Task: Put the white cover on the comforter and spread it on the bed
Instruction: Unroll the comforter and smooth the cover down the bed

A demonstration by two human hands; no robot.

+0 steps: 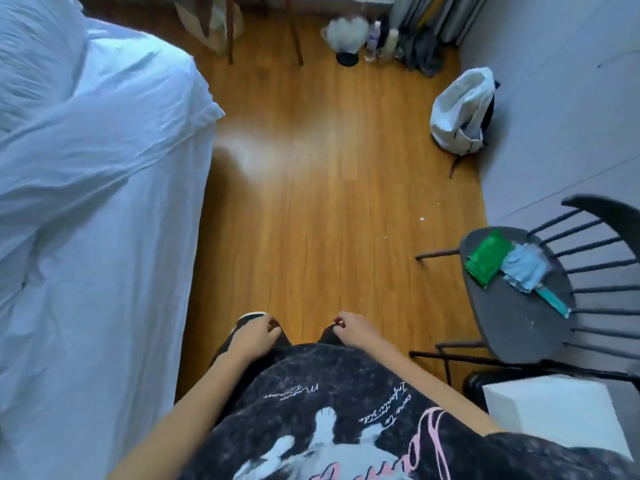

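White cover (97, 209) lies over the bed (86, 341) at left, draped down its side, wrinkled. Comforter itself not visible; cannot tell whether it is inside. Judged: spreading is largely done, smoothing may remain.

Left hand (254, 332) and right hand (353, 329): both hang near the shirt hem, fingers loosely curled, holding nothing, well apart from the cover.

Count: one bed, one cover, one dark chair (519, 327) carrying one green cloth (486, 258) and one blue duster (528, 268); one white bag (460, 112) by the wall.

Both arms down front; L grip (254, 336) & R grip (353, 329) loosely curled, empty.
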